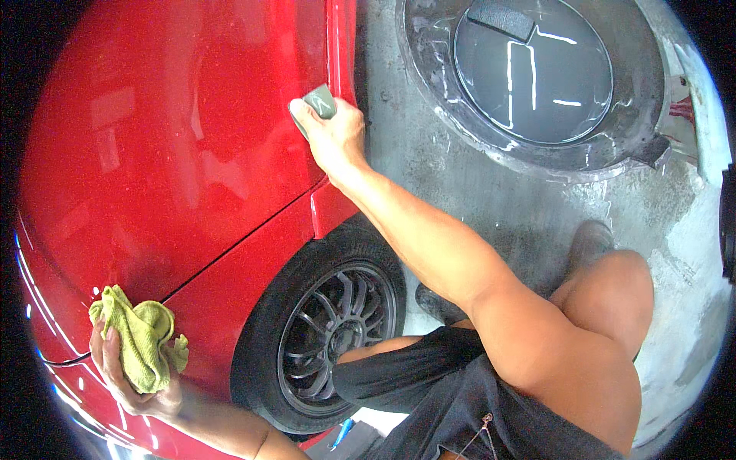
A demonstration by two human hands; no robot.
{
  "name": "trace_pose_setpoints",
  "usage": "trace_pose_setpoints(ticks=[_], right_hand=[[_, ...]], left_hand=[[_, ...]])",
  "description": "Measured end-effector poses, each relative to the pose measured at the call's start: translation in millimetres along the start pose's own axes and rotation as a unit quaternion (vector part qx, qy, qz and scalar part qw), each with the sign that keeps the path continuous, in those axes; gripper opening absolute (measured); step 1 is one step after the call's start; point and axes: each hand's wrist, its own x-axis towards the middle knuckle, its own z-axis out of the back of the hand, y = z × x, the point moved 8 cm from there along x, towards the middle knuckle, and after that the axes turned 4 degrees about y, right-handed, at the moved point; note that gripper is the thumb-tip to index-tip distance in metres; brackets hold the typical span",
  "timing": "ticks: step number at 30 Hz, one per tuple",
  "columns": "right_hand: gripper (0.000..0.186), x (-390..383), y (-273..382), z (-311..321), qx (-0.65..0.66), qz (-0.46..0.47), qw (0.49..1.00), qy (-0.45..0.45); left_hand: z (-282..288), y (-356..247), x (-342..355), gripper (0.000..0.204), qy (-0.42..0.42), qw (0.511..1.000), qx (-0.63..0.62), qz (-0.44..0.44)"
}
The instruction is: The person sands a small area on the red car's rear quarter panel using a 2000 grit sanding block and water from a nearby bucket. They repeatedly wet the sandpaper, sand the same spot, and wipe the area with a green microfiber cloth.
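Gripping a small grey-green pad, the person's right hand is at about eleven o'clock, its thumb and fingers closed on the pad's sides. The pad sits over the glossy red bodywork of a car, just beside the panel's long raised edge toward twelve o'clock; whether its underside touches the paint cannot be told.

Out at eight o'clock, the left hand is clamped on a crumpled yellow-green cloth, the fingers curled around its left and lower sides. The cloth is bunched near the lower end of a dark panel seam that slants up toward the right wrist. Whether it presses on the car is unclear.

Between the two forearms, at about six to seven o'clock, stands a wheel with a black tyre and dark, thin spokes. At one to two o'clock a round dark tub rests on the grey, stained floor; its dark liquid mirrors white strips of light, and a dark rectangular block shows at its eleven o'clock side. The person's bare knee is bent at about four o'clock.
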Motion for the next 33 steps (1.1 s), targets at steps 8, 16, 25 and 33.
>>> trace_pose_setpoints(ticks=[8, 16, 25, 33], right_hand=[[0.033, 7, 7, 0, -0.020, 0.007, 1.000, -0.020], [0.037, 1, 6, 4, -0.051, 0.023, 0.998, -0.026], [0.046, 12, 16, 1, -0.041, 0.024, 0.999, -0.024], [0.032, 18, 11, -5, -0.020, -0.010, 1.000, 0.000]], left_hand=[[1, 2, -1, 0.056, -0.005, 1.000, -0.031, 0.002], [-2, 1, -3, 0.058, 0.009, 1.000, 0.010, -0.004], [-3, 0, 0, 0.062, -0.002, 1.000, 0.008, -0.005], [-3, 0, 0, 0.058, 0.003, 1.000, -0.015, 0.006]])
